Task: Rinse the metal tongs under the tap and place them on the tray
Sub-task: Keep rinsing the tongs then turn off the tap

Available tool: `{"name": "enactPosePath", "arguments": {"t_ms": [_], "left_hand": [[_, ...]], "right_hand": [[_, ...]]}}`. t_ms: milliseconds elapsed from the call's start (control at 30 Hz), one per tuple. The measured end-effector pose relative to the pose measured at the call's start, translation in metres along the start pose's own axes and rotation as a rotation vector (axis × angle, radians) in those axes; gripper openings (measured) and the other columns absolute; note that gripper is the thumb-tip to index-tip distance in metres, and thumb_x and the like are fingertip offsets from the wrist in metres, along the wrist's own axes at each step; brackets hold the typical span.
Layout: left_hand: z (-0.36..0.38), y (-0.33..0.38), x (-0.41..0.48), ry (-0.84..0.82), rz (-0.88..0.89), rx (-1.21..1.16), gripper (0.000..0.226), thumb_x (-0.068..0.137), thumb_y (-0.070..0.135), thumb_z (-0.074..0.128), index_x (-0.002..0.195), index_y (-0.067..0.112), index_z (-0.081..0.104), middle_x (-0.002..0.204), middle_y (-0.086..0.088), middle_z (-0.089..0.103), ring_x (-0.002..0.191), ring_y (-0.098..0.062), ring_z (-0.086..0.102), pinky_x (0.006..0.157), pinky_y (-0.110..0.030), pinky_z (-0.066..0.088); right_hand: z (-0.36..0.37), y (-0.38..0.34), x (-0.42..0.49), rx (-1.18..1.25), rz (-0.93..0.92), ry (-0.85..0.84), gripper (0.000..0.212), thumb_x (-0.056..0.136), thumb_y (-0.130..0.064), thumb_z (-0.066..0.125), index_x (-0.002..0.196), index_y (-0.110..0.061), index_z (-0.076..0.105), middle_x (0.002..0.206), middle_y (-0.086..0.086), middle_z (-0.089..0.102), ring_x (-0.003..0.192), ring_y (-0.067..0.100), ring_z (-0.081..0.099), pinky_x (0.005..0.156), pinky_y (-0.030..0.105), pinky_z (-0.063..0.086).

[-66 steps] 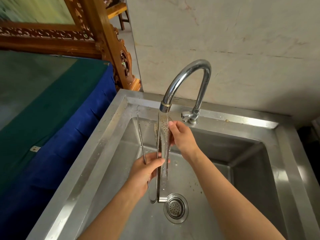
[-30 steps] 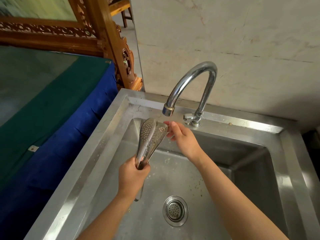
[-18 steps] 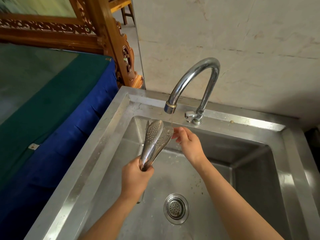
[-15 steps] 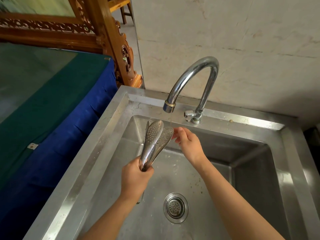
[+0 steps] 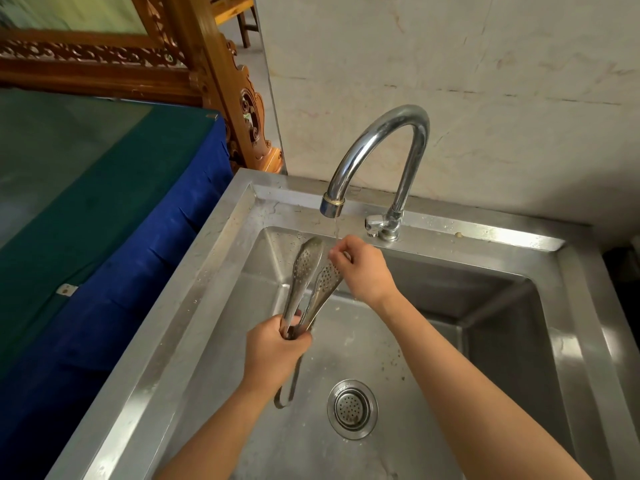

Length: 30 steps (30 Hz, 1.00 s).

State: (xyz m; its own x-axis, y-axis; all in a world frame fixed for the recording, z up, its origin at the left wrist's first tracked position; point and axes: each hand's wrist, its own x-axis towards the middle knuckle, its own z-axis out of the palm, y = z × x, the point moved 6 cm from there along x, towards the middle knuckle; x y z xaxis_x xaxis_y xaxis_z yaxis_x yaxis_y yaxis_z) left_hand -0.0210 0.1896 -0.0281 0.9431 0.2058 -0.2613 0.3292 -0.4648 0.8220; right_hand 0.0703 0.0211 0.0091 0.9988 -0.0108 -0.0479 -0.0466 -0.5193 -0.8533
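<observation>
The metal tongs (image 5: 304, 275) stand nearly upright over the steel sink (image 5: 221, 258), perforated spoon ends up, looped end hanging below my fist. My left hand (image 5: 275, 351) is closed around their two arms near the middle. My right hand (image 5: 363, 268) pinches the tip of the right spoon end, just under the spout of the chrome tap (image 5: 377, 150). A thin stream of water falls from the spout onto my right fingers. No tray is in view.
The drain strainer (image 5: 351, 408) sits in the basin floor to the right of the tongs' loop. A table with green and blue cloth (image 5: 104, 209) stands to the left of the sink. Carved wooden furniture (image 5: 221, 84) rises behind it, and a pale wall behind the tap.
The tongs' two arms were spread wide in the full stream; they are now squeezed together. The water has thinned to a trickle. My right hand has moved onto the right spoon tip.
</observation>
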Motion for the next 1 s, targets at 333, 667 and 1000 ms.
{"name": "enactPosePath", "arguments": {"t_ms": [333,667,1000], "left_hand": [[0.007,0.017,0.01,0.008,-0.03,-0.152,0.026,0.066,0.012,0.074,0.058,0.034,0.064,0.055,0.013,0.067,0.054,0.001,0.059,0.049,-0.006,0.044],[0.01,0.024,0.019,0.025,-0.011,-0.171,0.023,0.067,0.012,0.073,0.061,0.033,0.065,0.059,0.008,0.067,0.051,0.0,0.057,0.046,-0.005,0.042],[0.023,0.03,0.02,-0.22,-0.105,-0.495,0.018,0.076,0.001,0.068,0.071,0.018,0.07,0.073,-0.004,0.073,0.062,-0.007,0.062,0.06,-0.015,0.049]], "right_hand": [[-0.008,-0.008,0.0,0.084,0.003,0.002,0.024,0.097,-0.024,0.041,0.101,-0.008,0.058,0.063,-0.005,0.052,0.06,0.017,0.05,0.061,0.031,0.042],[-0.014,-0.016,0.002,0.204,0.037,-0.002,0.034,0.099,-0.026,0.038,0.091,0.004,0.053,0.066,0.004,0.051,0.055,0.01,0.049,0.06,0.028,0.044],[-0.022,-0.001,-0.006,0.274,0.053,0.096,0.019,0.097,-0.019,0.041,0.093,-0.012,0.058,0.074,-0.007,0.058,0.065,0.009,0.053,0.065,0.021,0.043]]}}
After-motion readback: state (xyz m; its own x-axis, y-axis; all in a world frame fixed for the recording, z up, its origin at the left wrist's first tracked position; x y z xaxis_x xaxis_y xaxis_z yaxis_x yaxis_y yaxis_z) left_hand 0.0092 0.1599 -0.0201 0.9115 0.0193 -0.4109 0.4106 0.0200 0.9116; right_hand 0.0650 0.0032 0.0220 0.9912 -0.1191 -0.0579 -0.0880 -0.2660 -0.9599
